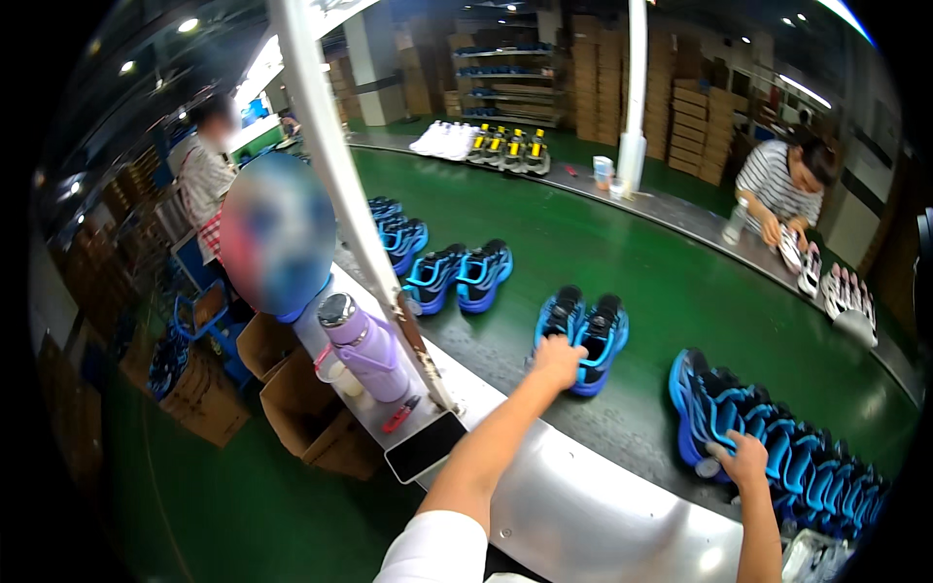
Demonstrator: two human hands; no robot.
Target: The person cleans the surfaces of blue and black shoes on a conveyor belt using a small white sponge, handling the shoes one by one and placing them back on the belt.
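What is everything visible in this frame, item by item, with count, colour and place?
Conveyor belt: one, green, curving through the middle.
Shoe pair: one, blue and black, on the belt under the left hand.
Shoe row: several, blue and black, lower right, at the right hand.
Other shoe pairs: about three, blue, further up the belt.
Bottle: one, lilac, on the metal ledge.
Phone: one, black, on the ledge.
Cardboard boxes: several, brown, on the floor at left.
Co-worker: one, striped shirt, across the belt.
Left hand: on the pair.
Right hand: on the row.

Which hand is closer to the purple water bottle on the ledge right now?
Left. The left hand rests on the blue shoe pair on the green belt, just right of the purple water bottle. The right hand is much farther right, on the row of blue shoes.
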